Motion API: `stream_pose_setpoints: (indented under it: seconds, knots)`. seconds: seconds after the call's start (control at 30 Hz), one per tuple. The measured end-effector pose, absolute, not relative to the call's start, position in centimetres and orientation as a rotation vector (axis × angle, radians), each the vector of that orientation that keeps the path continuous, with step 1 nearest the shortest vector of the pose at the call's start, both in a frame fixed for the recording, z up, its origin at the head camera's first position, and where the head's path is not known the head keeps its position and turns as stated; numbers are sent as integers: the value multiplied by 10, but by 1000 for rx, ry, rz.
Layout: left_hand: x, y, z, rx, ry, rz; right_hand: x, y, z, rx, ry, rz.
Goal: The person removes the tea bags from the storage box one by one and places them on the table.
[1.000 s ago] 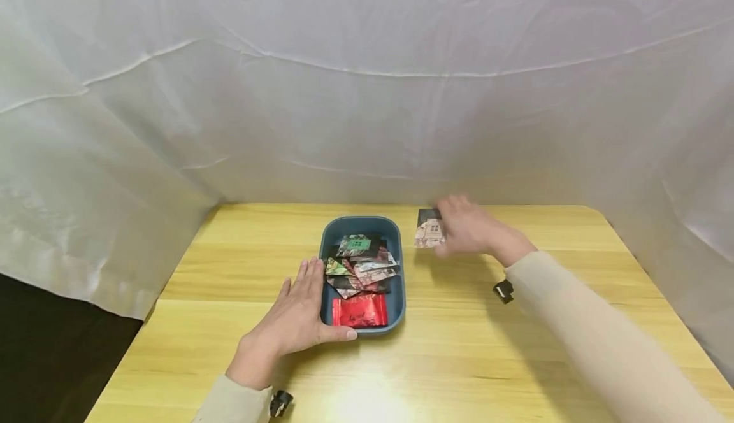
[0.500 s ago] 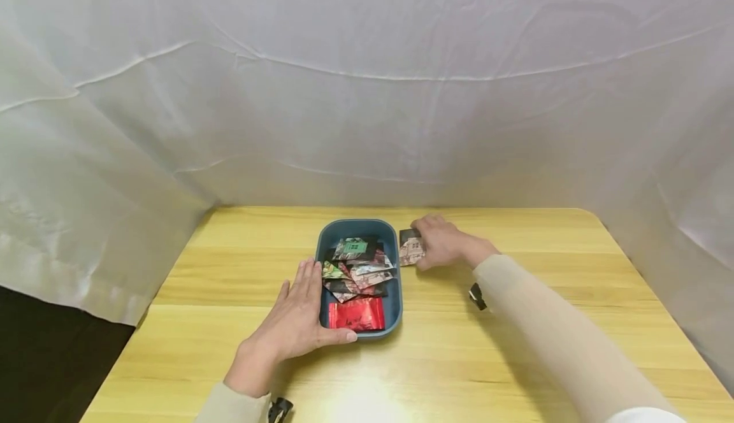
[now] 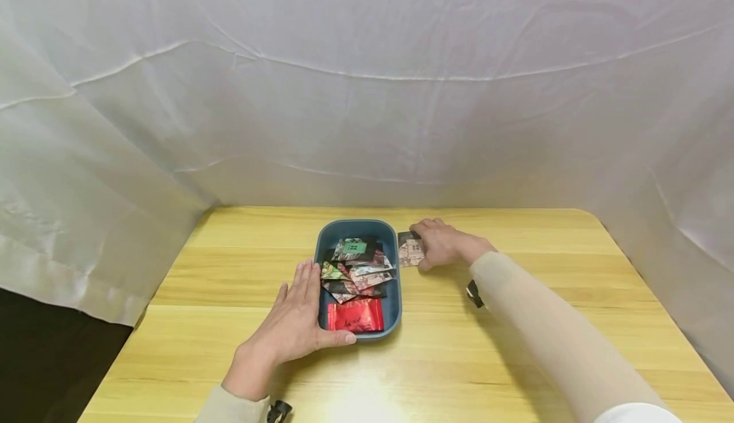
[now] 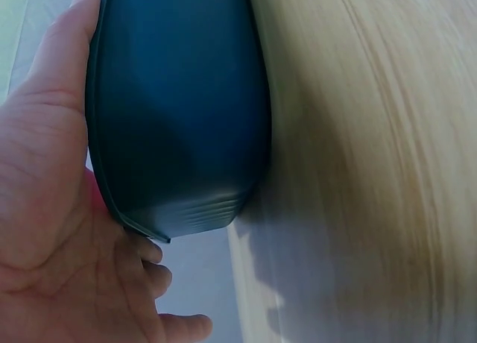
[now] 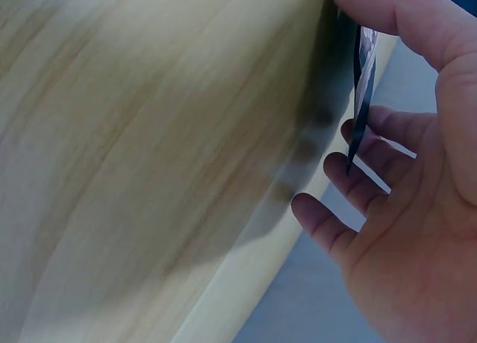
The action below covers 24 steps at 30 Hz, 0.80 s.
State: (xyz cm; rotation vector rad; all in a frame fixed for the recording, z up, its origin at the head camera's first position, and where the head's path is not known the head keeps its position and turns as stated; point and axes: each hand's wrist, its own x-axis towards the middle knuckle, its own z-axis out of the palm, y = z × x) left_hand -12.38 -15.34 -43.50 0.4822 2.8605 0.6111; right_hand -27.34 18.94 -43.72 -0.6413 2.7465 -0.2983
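My left hand (image 3: 292,321) lies along the left side of a blue rectangular container (image 3: 392,305), fingers straight and thumb across the front rim. In the left wrist view the container's smooth outer wall (image 4: 179,97) stands against this hand. Just right of the container, my right hand (image 3: 445,243) holds a small flat sachet (image 3: 409,252), dark on top with a beige printed panel. The right wrist view shows the sachet (image 5: 363,89) edge-on between thumb and fingers, close over the table. Inside the container, several patterned sachets (image 3: 353,248) lie overlapping behind a red shiny packet (image 3: 355,316).
A light wooden table (image 3: 487,346) carries everything. White fabric (image 3: 367,123) hangs behind it and along both sides. A dark area (image 3: 51,359) shows beyond the table's left edge. Small black clips (image 3: 279,411) hang at the sleeves.
My right hand has brought the sachet left and nearer, from the back of the table to beside the container's right rim. The left hand has stayed at the container.
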Motion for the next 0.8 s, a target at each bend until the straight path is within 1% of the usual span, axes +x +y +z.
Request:
stream_pose_setpoints:
  seconds: [0.8]
  knots:
    - [-120, -150, -433, 460, 2861, 599, -274, 189, -436, -599, 2708, -334]
